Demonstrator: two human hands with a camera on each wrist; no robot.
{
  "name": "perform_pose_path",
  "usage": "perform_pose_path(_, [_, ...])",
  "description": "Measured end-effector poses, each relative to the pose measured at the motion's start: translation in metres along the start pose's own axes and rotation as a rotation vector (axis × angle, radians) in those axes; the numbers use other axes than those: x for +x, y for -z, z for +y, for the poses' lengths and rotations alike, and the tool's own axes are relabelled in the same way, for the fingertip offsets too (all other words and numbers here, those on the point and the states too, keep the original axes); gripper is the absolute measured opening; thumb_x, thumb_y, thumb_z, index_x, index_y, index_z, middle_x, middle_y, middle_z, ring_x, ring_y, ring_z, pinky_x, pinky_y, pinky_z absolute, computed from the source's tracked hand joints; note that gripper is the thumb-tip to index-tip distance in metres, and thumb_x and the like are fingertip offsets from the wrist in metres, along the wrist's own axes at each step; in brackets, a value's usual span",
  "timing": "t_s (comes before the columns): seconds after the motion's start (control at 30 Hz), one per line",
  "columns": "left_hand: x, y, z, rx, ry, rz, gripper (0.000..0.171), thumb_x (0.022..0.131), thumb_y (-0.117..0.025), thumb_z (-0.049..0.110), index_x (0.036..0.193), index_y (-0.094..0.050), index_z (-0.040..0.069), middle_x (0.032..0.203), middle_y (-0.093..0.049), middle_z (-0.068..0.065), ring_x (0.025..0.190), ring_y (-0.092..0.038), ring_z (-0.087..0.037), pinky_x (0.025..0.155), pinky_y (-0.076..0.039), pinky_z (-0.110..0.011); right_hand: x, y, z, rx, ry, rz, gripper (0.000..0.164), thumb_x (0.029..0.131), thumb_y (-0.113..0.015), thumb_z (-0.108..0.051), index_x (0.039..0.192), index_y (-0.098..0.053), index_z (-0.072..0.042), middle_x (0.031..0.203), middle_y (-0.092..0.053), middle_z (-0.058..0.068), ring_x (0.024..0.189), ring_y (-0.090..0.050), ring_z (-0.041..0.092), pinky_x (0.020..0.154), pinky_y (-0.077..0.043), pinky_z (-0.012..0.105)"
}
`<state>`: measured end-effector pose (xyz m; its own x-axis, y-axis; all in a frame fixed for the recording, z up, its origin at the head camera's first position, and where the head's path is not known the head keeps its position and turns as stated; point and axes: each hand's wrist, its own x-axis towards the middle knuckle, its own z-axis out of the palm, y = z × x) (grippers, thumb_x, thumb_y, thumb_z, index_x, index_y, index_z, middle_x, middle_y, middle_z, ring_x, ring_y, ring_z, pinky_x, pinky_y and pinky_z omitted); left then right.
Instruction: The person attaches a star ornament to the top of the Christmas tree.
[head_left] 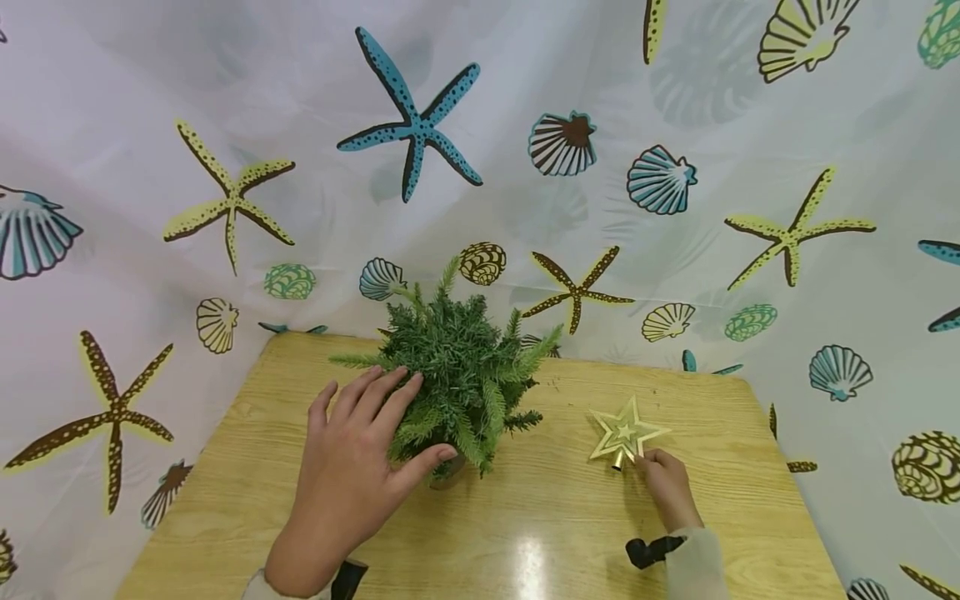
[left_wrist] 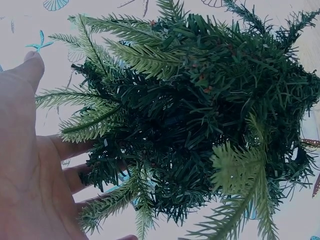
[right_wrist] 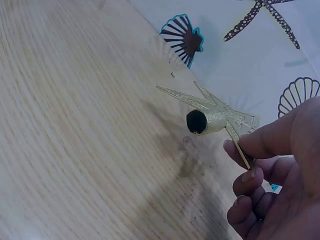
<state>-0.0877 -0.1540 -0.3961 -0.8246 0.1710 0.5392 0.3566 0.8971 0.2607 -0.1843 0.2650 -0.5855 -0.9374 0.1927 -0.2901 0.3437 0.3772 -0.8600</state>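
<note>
A small artificial Christmas tree [head_left: 457, 358] with dark and lighter green sprigs stands on the wooden table. My left hand [head_left: 356, 454] is at its near left side, fingers spread and fairly straight against the branches. In the left wrist view some fingertips of the left hand [left_wrist: 30, 165] disappear behind the sprigs of the tree [left_wrist: 190, 110]. To the right, my right hand [head_left: 667, 483] pinches one point of a gold star tree topper [head_left: 626, 429]. The right wrist view shows the topper's round, hollow socket [right_wrist: 197, 122] facing left, with the right hand's [right_wrist: 280, 170] thumb and fingers on one arm.
The light wood table [head_left: 555, 500] extends around the tree. A white curtain [head_left: 495, 217] printed with starfish and shells rises behind the table and along both sides. Black straps or mounts [head_left: 652, 552] sit at the wrists.
</note>
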Motion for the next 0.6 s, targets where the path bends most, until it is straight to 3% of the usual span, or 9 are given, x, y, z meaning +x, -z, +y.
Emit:
perform_pose_path(0.27, [0.001,0.000,0.001,0.000,0.003,0.000,0.088,0.089,-0.051,0.082,0.147,-0.061,0.016,0.146,-0.059,-0.011,0.137,-0.048,-0.036,0.111,-0.027,-0.069,-0.010,0.005,-0.014,0.055,0.065,0.030,0.028,0.107,-0.056,-0.016,0.111,-0.065,0.011,0.113,-0.063,0.019,0.103,-0.052,0.032,0.082,-0.041,0.039])
perform_pose_path(0.6, [0.000,0.000,0.001,-0.002,0.007,0.002,0.088,0.089,-0.052,0.082,0.145,-0.062,0.015,0.145,-0.059,-0.011,0.137,-0.048,-0.036,0.111,-0.027,-0.069,-0.016,0.012,-0.035,0.090,0.144,0.064,0.029,0.107,-0.060,-0.018,0.112,-0.066,0.010,0.090,-0.059,0.004,0.088,-0.045,0.021,0.077,-0.037,0.036])
